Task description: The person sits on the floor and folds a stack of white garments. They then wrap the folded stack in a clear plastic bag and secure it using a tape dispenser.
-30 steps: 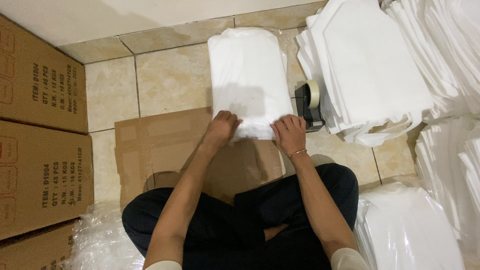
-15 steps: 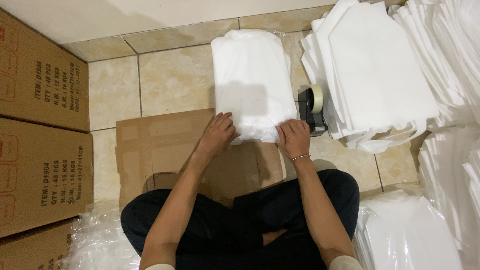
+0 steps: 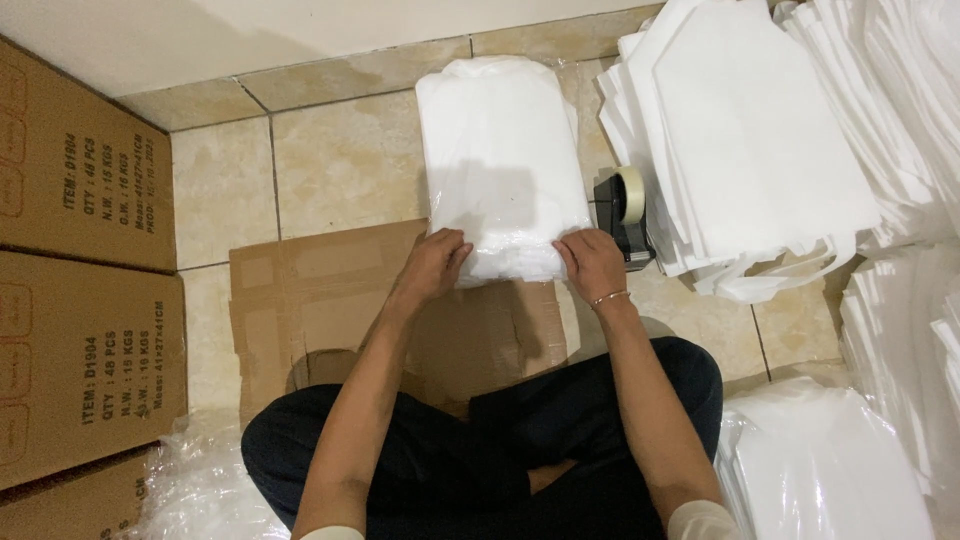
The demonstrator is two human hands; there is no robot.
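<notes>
Brown cardboard boxes (image 3: pixel 80 290) stand at left, flattened cardboard (image 3: pixel 330 300) covers the near tiled floor (image 3: pixel 340 165), and a tape dispenser (image 3: pixel 622 212) sits beside stacked white bags (image 3: pixel 750 140) at right.

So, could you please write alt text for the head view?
Seated cross-legged on flattened cardboard, a person presses the left hand and right hand on the near end of a plastic-wrapped white bundle; a tape dispenser sits beside it.

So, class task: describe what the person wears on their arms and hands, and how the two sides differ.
Both forearms are bare, with pale short sleeves just showing at the bottom edge. The left hand wears nothing: no glove, ring or watch visible. The right hand is also ungloved, but a thin bracelet circles its wrist. That bracelet is the only difference.
</notes>
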